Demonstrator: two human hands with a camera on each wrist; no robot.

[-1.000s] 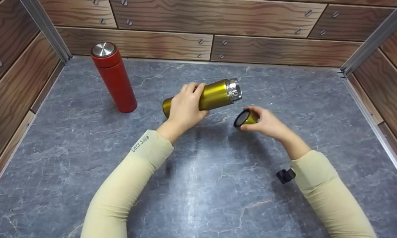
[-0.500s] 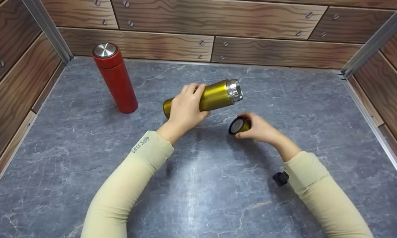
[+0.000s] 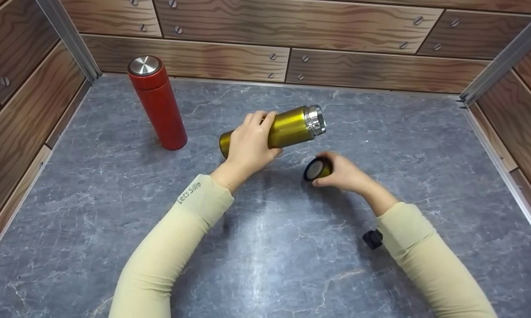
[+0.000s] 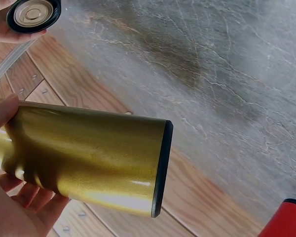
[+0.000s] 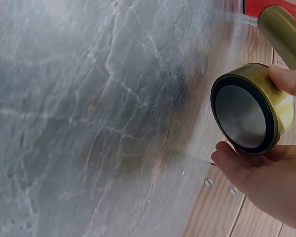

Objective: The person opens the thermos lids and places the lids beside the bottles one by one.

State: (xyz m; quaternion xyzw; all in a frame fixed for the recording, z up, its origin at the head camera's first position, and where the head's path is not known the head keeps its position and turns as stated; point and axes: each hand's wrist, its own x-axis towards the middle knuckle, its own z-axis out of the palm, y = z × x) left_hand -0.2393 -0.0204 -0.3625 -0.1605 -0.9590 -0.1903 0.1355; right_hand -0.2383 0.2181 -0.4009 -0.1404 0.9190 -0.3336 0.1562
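Note:
My left hand grips a gold thermos flask round its body. The flask is tilted nearly onto its side, its bare steel threaded mouth turned to the right. In the left wrist view the flask's black-edged base shows beyond the fingers. My right hand pinches the gold lid between thumb and fingers. From the head view the lid's grey inner side faces left, below and just right of the flask's mouth. Lid and flask are apart.
A red thermos with a silver top stands upright at the back left. Wood-patterned walls enclose the grey marbled table at the back and both sides. A small black device sits at the right cuff.
My right hand has moved left and slightly toward me with the lid, whose inner side now turns more to the camera. The left hand and flask have stayed nearly still.

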